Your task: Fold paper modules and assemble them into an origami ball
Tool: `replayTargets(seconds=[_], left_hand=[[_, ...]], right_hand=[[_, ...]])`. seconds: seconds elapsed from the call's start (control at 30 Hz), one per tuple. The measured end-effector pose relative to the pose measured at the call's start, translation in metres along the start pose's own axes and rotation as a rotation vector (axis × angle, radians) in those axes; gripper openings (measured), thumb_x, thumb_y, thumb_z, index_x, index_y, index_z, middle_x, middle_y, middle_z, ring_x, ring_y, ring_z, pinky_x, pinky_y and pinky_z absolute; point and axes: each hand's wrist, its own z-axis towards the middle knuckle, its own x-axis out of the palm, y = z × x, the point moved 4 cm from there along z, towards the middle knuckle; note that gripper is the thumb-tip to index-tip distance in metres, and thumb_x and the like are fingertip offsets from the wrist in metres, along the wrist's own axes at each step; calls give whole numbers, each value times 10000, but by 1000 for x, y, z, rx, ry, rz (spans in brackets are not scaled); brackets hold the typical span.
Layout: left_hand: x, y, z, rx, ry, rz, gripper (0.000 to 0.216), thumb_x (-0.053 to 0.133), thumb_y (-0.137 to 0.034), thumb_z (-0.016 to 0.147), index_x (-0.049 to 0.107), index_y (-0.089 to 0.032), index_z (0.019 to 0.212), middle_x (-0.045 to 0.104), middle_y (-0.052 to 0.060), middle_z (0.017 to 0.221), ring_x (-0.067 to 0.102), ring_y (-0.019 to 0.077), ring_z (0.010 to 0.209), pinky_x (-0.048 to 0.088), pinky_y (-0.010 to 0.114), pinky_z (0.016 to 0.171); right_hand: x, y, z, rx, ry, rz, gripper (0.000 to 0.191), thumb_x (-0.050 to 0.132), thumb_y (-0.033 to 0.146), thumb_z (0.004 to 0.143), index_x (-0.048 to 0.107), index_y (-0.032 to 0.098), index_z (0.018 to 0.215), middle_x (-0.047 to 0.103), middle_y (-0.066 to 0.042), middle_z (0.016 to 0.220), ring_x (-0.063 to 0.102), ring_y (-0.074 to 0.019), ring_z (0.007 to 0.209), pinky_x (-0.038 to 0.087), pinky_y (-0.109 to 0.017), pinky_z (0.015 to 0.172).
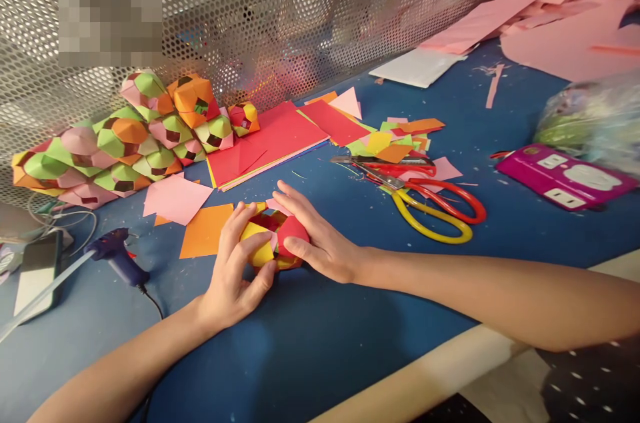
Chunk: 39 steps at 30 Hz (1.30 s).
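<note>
A small folded paper ball [273, 242] in yellow, red and orange rests on the blue table [310, 343]. My left hand [235, 270] cups its near left side, fingers curled round the yellow part. From the right, my right hand [315, 236] presses against the red part, with its fingers laid over the top. Both hands grip the ball together. An orange paper square [205, 231] lies just left of it.
A heap of finished paper balls [120, 143] leans on the perforated metal wall. A stack of coloured sheets [265, 140] and scissors [430, 203] lie behind the hands. A blue glue gun [117, 256] and phone [37, 270] sit left; a pink power strip [565, 176] right.
</note>
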Motion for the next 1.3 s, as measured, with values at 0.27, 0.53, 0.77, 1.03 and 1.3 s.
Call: replayTargets(seconds=[0.27, 0.53, 0.77, 1.03, 1.3], left_hand=[[1, -3, 2, 20, 13, -2, 492, 569, -184, 881, 410, -273, 1338, 317, 133, 1510, 274, 350, 1429, 297, 628, 1119], [1, -4, 2, 13, 43, 24, 446, 558, -137, 880, 450, -241, 1299, 295, 141, 1512, 272, 342, 1425, 290, 612, 1125], [1, -4, 1, 46, 23, 53, 402, 549, -147, 887, 464, -211, 1275, 321, 164, 1495, 292, 343, 1419, 317, 618, 1111], [2, -4, 0, 106, 2, 98, 397, 561, -116, 880, 482, -158, 1267, 321, 197, 1487, 308, 360, 1414, 335, 611, 1107], [1, -6, 0, 103, -9, 103, 361, 562, -141, 885, 491, -162, 1239, 339, 196, 1480, 322, 367, 1406, 359, 620, 1090]], right_hand=[[0, 0, 0, 1, 1, -17, 609, 430, 478, 973, 169, 376, 1514, 21, -64, 1631, 340, -276, 1420, 294, -519, 1159], [2, -2, -1, -16, 2, -9, 608, 448, 449, 975, 168, 383, 1511, 14, -59, 1631, 338, -256, 1423, 299, -483, 1165], [1, -3, -1, -23, 0, -4, 604, 445, 447, 977, 175, 370, 1512, 27, -69, 1628, 342, -263, 1420, 306, -489, 1159], [2, -1, 0, -37, 8, -24, 611, 436, 465, 975, 164, 360, 1512, 17, -86, 1627, 355, -268, 1413, 304, -502, 1157], [2, -2, -1, -25, -4, -28, 573, 405, 430, 992, 162, 384, 1509, 16, -56, 1629, 324, -260, 1428, 291, -517, 1163]])
